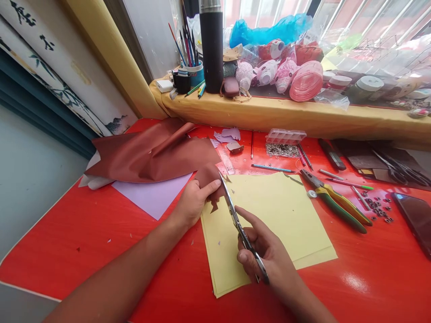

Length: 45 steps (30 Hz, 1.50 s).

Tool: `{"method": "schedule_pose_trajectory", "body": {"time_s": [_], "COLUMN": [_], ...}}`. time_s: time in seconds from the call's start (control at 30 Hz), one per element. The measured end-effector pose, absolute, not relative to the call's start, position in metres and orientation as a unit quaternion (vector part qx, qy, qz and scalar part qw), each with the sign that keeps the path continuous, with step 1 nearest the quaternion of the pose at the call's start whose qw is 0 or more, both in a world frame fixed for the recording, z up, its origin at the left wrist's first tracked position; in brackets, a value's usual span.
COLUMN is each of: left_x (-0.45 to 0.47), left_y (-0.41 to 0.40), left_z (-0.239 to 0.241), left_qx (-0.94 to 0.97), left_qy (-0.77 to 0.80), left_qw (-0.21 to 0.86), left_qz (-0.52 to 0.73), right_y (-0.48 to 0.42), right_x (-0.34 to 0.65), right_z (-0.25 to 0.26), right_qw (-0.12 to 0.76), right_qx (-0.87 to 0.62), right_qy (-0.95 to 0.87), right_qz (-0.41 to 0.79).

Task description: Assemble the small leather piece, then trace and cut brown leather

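Note:
Between the thumb and fingers of my left hand (195,201) is a small piece of brown leather (206,176), with a jagged strip hanging below it. My right hand (262,249) grips a pair of metal scissors (238,225), fingers in the handles and index finger stretched along them. The scissor blades lie at the right edge of the leather piece and look nearly closed. Both hands are above a stack of yellow paper sheets (269,215), where small brown scraps lie. A large brown leather sheet (158,154) is spread behind my left hand, over lilac paper (155,193).
Pliers (336,202) with green-yellow handles, loose metal rings (379,208) and a phone (414,220) lie at the right. Further back are a clear bead box (284,143), pencils and dark scissors (400,166). A black bottle (213,51) and bagged items line the sill.

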<state>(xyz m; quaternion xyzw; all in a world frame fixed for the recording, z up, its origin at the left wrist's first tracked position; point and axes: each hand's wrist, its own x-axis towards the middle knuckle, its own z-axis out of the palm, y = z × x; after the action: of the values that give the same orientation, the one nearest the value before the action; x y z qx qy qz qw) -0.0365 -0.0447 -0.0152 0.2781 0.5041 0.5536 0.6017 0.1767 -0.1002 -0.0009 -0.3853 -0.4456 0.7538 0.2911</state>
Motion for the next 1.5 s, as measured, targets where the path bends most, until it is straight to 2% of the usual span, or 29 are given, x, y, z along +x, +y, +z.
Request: {"method": "schedule_pose_trajectory", "body": {"time_s": [0.73, 1.5], "left_x": [-0.0332, -0.0342], "left_y": [-0.0455, -0.046], "left_z": [-0.0118, -0.0155], "left_qx": [0.244, 0.312], "left_qy": [0.498, 0.492], "left_qw": [0.625, 0.613], "left_qz": [0.55, 0.533], "right_y": [-0.0999, -0.0986], "right_x": [0.1772, 0.1768], "right_z": [-0.0018, -0.0014], "right_qw": [0.296, 0.296], "right_qx": [-0.385, -0.393], "right_qy": [-0.436, -0.434], "right_qz": [0.757, 0.754]}}
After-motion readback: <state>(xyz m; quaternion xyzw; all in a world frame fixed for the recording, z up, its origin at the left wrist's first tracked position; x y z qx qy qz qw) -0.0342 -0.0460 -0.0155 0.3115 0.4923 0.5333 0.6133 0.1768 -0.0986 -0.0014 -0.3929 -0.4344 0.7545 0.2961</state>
